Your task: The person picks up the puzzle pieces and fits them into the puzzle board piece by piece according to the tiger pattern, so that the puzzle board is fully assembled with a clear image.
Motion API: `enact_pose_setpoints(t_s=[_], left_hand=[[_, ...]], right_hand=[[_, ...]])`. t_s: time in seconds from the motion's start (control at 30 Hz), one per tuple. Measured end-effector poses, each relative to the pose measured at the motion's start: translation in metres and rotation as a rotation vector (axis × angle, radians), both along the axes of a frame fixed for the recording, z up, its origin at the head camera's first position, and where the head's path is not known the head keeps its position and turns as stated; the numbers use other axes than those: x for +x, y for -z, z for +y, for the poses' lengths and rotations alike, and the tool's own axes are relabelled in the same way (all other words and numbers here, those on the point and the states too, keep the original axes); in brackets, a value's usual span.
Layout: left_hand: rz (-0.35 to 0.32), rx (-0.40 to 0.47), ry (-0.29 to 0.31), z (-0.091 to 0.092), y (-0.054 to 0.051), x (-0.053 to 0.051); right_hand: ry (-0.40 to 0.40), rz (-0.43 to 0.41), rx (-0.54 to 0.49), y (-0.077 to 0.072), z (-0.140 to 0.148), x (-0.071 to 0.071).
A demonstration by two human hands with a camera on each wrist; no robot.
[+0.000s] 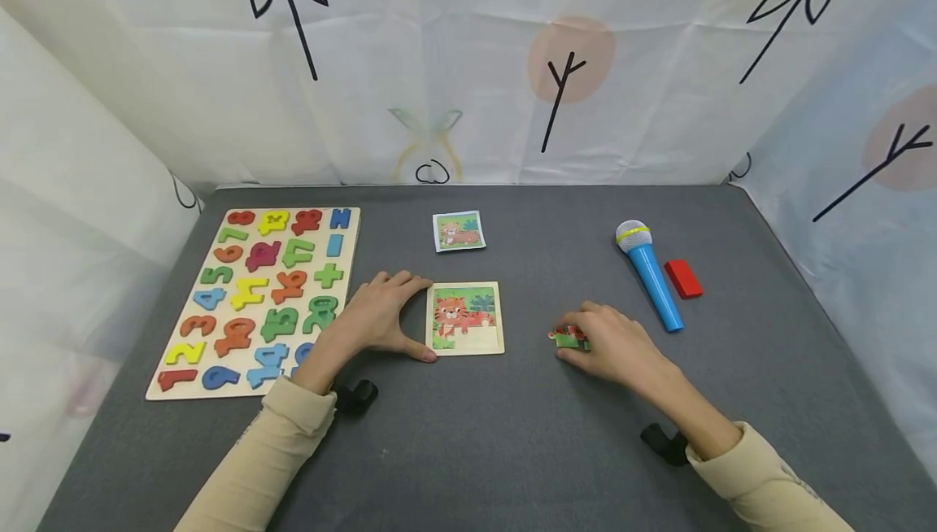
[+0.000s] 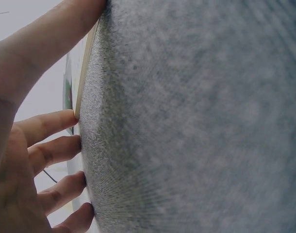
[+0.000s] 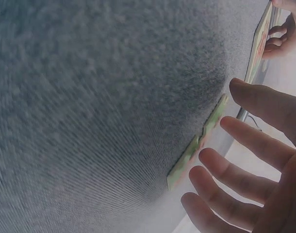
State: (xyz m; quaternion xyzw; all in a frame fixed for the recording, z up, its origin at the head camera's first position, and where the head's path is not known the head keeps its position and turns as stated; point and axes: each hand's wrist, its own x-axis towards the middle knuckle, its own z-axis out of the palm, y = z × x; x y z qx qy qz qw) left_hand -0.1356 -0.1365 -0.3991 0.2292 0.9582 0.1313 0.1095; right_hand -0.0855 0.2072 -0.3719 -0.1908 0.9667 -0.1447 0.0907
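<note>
In the head view, a small wooden jigsaw board with a red tiger picture lies mid-table; a bare patch shows at its lower right. My left hand rests by its left side, thumb and index finger spread to its two left corners. The left wrist view shows the index fingertip touching the board edge. Farther right, my right hand hovers over green-and-red jigsaw pieces, partly covering them. In the right wrist view these pieces lie on the cloth, close to loosely bent, spread fingers.
A picture card of the tiger lies behind the board. Left stands a large board of colourful numbers, partly behind my left arm. A blue toy microphone and a red block lie at right. White printed curtains surround the grey table.
</note>
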Motion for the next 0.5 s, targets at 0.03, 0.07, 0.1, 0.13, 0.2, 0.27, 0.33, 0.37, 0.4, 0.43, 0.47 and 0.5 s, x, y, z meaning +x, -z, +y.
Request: enact_pose_setpoints(t_s=[0.03, 0.07, 0.1, 0.13, 0.2, 0.27, 0.33, 0.37, 0.4, 0.43, 0.47, 0.5], left_hand=[[0.0, -0.001, 0.0, -0.0002, 0.0001, -0.0001], [-0.001, 0.0, -0.001, -0.0004, 0.0002, -0.0002], [-0.003, 0.0, 0.0, -0.0005, 0.0001, -0.0001], [-0.003, 0.0, 0.001, -0.0005, 0.0, -0.0002], [-0.005, 0.0, 0.002, -0.0005, -0.0001, -0.0002], [-0.005, -0.001, 0.003, -0.0005, 0.0002, -0.0004], [-0.005, -0.002, 0.002, -0.0005, 0.0003, -0.0004], [-0.004, -0.003, 0.002, -0.0005, 0.0003, -0.0005], [-0.003, -0.004, 0.003, -0.0006, 0.0004, -0.0005], [-0.001, -0.004, 0.003, -0.0006, 0.0002, -0.0005], [0.001, -0.005, 0.004, -0.0007, 0.0001, -0.0005], [0.002, -0.003, 0.003, -0.0007, -0.0004, -0.0003]], right_hand=[[-0.001, 0.001, 0.0, 0.0012, 0.0002, -0.0001], [-0.002, 0.0, -0.002, 0.0017, -0.0001, -0.0003], [-0.001, 0.0, 0.0, 0.0021, -0.0005, -0.0006], [0.001, 0.002, 0.002, 0.0024, -0.0011, -0.0009], [0.005, 0.013, 0.006, 0.0029, -0.0025, -0.0018], [0.012, 0.023, 0.009, 0.0028, -0.0042, -0.0024], [0.012, 0.035, 0.01, 0.0026, -0.0055, -0.0027], [0.012, 0.038, 0.01, 0.0026, -0.006, -0.0028], [0.012, 0.04, 0.01, 0.0026, -0.0065, -0.0028], [0.012, 0.042, 0.012, 0.0026, -0.007, -0.0028], [0.011, 0.043, 0.011, 0.0027, -0.0074, -0.0029], [0.011, 0.045, 0.013, 0.0026, -0.0077, -0.003]])
